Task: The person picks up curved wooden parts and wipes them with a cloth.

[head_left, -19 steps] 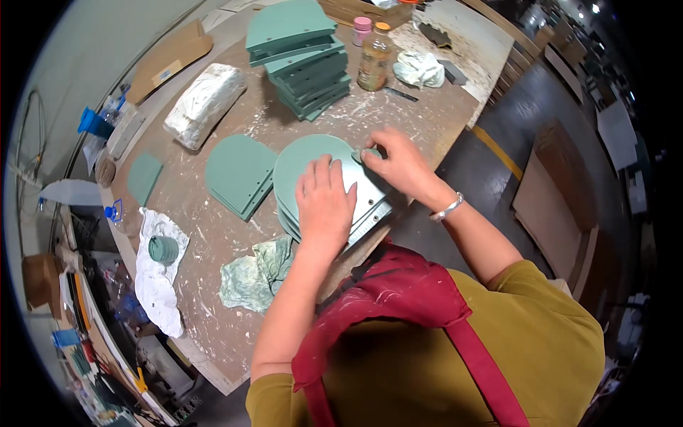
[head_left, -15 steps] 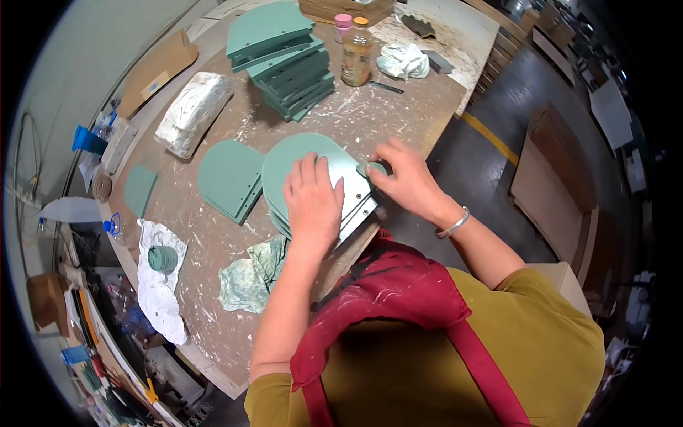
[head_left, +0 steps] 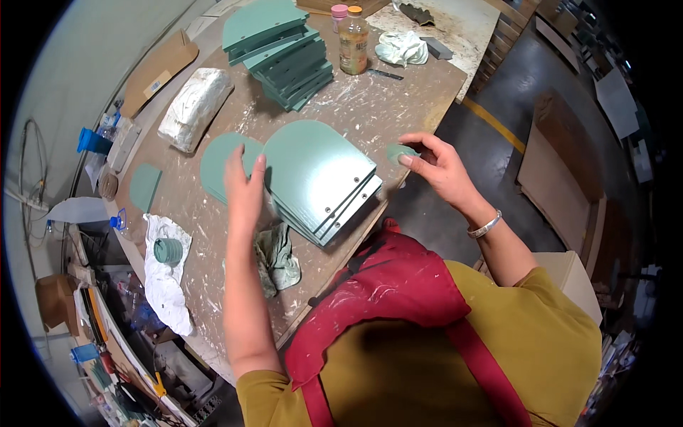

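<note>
A short stack of green panels (head_left: 313, 167), each rounded at one end with metal-lined holes along the straight end, lies at the table's near edge. My left hand (head_left: 244, 186) is open to its left, thumb apart from the fingers, over a second short green stack (head_left: 215, 158); whether it touches the panels I cannot tell. To the right, beyond the table edge, my right hand (head_left: 442, 171) pinches a small green rounded pad (head_left: 400, 152) between thumb and fingers. A crumpled green-stained cloth (head_left: 283, 257) lies beside my left forearm.
A tall, uneven pile of green panels (head_left: 284, 60) stands at the back, with a bottle (head_left: 353, 46) and a white rag (head_left: 402, 48) to its right. Left are a white wrapped bundle (head_left: 196, 108) and a green roll (head_left: 168, 250) on white cloth. Cardboard (head_left: 551, 167) leans at right.
My left hand has lifted off the top panel and moved left over the other stack. My right hand has drawn away to the right, off the panel's edge, with the pad.
</note>
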The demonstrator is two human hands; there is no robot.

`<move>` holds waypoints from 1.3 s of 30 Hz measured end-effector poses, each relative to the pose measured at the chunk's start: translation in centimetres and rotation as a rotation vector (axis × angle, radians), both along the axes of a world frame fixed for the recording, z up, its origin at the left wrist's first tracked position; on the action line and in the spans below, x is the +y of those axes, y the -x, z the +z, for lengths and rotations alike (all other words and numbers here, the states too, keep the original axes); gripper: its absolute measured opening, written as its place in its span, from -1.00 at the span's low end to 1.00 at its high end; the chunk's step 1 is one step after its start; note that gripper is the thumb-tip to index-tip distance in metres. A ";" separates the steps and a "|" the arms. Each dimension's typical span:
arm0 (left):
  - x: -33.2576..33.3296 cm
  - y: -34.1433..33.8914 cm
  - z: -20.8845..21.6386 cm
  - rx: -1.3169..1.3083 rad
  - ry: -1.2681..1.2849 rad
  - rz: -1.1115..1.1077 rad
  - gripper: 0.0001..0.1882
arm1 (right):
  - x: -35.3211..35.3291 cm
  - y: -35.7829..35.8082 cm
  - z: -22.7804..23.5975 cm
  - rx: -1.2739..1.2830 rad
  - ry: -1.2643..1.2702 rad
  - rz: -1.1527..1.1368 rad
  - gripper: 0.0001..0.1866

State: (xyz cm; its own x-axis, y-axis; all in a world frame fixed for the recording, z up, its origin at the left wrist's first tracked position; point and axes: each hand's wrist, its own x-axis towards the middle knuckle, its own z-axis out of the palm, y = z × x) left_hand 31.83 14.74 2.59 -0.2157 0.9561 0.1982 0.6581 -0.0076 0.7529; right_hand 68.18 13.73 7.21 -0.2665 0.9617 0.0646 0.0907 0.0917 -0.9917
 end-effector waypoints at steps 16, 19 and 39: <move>-2.2 -6.0 3.0 0.740 -0.119 -0.305 -0.49 | -3.1 10.6 0.0 -0.615 -0.826 0.487 -0.69; -2.1 -5.9 3.1 0.727 -0.122 -0.328 -0.50 | -2.1 8.1 0.3 -0.691 -0.832 0.402 -0.69; 0.6 -2.9 4.5 0.703 -0.109 -0.144 -0.19 | 1.0 -0.1 0.1 -0.404 -0.352 -0.049 -0.67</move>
State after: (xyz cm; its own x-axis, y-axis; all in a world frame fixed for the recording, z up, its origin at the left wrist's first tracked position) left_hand 34.76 15.36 7.14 0.1243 0.9325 0.3390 0.9730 -0.1815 0.1424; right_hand 68.32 14.72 7.26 -0.2922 0.9124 0.2866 0.4708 0.3981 -0.7873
